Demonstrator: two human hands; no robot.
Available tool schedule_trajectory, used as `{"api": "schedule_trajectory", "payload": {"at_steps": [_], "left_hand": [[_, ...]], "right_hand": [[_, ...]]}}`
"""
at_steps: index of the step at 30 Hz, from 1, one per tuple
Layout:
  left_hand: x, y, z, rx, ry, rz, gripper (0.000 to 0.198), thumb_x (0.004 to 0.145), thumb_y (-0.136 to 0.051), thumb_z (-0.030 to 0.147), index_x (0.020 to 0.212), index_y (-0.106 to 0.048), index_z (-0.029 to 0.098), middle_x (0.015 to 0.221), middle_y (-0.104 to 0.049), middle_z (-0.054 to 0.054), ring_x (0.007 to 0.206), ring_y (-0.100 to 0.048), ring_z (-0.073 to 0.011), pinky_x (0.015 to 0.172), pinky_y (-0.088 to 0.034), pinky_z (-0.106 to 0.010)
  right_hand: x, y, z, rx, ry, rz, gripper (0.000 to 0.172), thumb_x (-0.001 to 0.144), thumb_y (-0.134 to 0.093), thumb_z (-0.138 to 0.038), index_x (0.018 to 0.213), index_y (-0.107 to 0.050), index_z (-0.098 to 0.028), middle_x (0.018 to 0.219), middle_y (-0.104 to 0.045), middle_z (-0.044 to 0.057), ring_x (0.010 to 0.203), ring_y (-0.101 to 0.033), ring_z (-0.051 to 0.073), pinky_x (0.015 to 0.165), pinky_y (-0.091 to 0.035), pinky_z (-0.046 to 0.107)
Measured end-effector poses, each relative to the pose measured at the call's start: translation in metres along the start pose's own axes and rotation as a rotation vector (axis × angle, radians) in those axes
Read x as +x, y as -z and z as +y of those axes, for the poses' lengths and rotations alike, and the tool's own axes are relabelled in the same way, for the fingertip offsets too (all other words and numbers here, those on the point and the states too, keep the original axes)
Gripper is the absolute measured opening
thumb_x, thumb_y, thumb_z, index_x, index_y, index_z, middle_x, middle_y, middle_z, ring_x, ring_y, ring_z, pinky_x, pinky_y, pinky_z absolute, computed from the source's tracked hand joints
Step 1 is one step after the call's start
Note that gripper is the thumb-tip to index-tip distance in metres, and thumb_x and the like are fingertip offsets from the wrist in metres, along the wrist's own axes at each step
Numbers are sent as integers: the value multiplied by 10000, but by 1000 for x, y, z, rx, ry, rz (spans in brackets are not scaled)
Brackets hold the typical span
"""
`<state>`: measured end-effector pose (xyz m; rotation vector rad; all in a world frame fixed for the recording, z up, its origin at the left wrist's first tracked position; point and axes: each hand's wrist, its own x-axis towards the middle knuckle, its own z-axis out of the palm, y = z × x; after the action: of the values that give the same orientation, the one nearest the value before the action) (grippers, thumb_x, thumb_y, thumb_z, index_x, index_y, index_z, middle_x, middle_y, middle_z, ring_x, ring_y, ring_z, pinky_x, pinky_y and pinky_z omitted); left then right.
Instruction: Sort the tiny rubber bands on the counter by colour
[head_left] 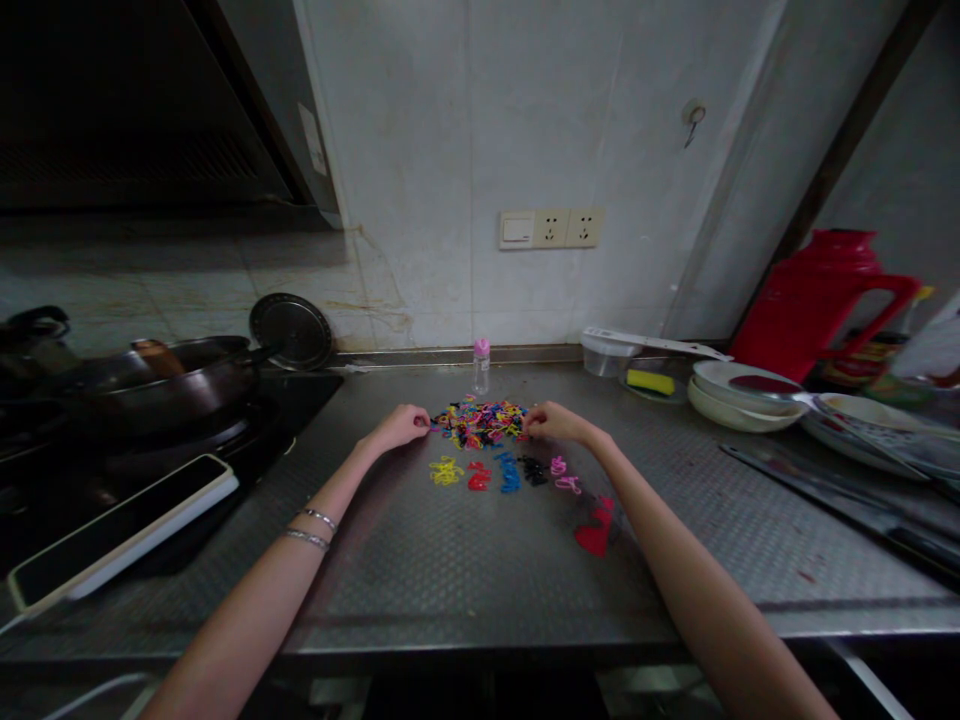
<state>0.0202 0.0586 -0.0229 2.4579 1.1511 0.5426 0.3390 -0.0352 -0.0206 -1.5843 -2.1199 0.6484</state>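
Note:
A heap of small, thin, looped plastic pieces (484, 424) in many colours lies on the metal counter. At its left edge is my left hand (405, 425), fingers closed in a pinch; what is between the fingertips is too small to make out. My right hand (553, 422) pinches at the right edge of the heap, its fingertips partly hidden. Nearer me lie sorted groups in a row: yellow pieces (446, 471), red pieces (478, 476), blue pieces (509, 473), black pieces (535, 470) and pink pieces (568, 484). A red heart-shaped item (593, 539) lies by my right forearm.
Behind the heap stands a clear bottle with a pink cap (481, 368). Bowls (739, 405), a yellow sponge (650, 382), a knife (825, 500) and a red thermos (817, 300) are on the right. A phone (124, 530) and a pan (180, 385) on the stove are left.

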Motion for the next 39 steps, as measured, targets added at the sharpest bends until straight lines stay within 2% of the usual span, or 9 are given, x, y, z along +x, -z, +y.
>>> {"api": "schedule_trajectory", "payload": {"at_steps": [9,12,15,19,23,26,30,33,39], "left_hand": [[1,1,-5,0,-38,-19,177,657,-512,221,693,-660,131,669,-641,-49,610,-557,-139,586,-385,-212],[0,5,2,-55,-37,-4,171,665,-515,218,695,-653,122,671,-640,-47,623,-556,-138,599,-394,-214],[2,6,23,-155,-73,18,166,678,-531,233,715,-646,119,681,-639,-41,638,-553,-134,613,-404,-214],[4,0,73,-217,-204,-43,207,710,-523,264,750,-651,106,708,-641,-50,641,-551,-129,606,-401,-210],[5,-21,123,-117,-302,-118,192,703,-513,231,727,-665,116,640,-627,-34,577,-520,-115,565,-368,-206],[5,-44,150,-78,-366,-132,173,679,-508,190,720,-665,130,675,-637,-39,595,-533,-119,565,-367,-206],[1,-74,175,42,-423,-108,157,678,-517,191,716,-665,152,691,-647,-68,624,-562,-143,575,-378,-227],[-2,-90,189,121,-465,-92,164,698,-518,202,754,-668,167,737,-660,-88,670,-589,-168,573,-383,-244],[-5,-95,197,124,-503,-170,160,704,-557,268,771,-681,193,697,-663,-73,628,-591,-156,519,-357,-229]], "right_hand": [[-1,2,11,-14,-15,58,232,669,-487,-260,711,-658,-109,614,-596,1,567,-499,97,511,-358,176],[-2,3,15,-3,-28,83,231,668,-499,-257,733,-663,-108,634,-617,13,577,-515,107,514,-370,180],[-2,6,22,-7,-61,109,232,667,-499,-243,755,-668,-111,641,-627,18,573,-526,110,510,-375,178],[-2,11,29,-54,-123,175,235,658,-496,-208,773,-680,-116,646,-636,17,591,-540,115,515,-376,172],[-5,16,32,-119,-172,211,247,649,-502,-193,791,-689,-117,662,-644,17,609,-548,120,520,-371,172],[-8,18,33,-175,-210,211,237,644,-513,-190,782,-691,-115,666,-647,29,603,-548,119,518,-365,174],[-11,20,36,-195,-283,211,219,639,-540,-207,772,-692,-121,672,-656,45,598,-558,124,509,-366,176],[-14,22,39,-173,-259,207,212,640,-550,-219,759,-696,-123,666,-655,44,593,-558,125,514,-374,179],[-17,24,39,-46,-225,41,317,622,-561,-234,902,-686,-153,563,-609,-7,445,-470,83,418,-344,171]]}}
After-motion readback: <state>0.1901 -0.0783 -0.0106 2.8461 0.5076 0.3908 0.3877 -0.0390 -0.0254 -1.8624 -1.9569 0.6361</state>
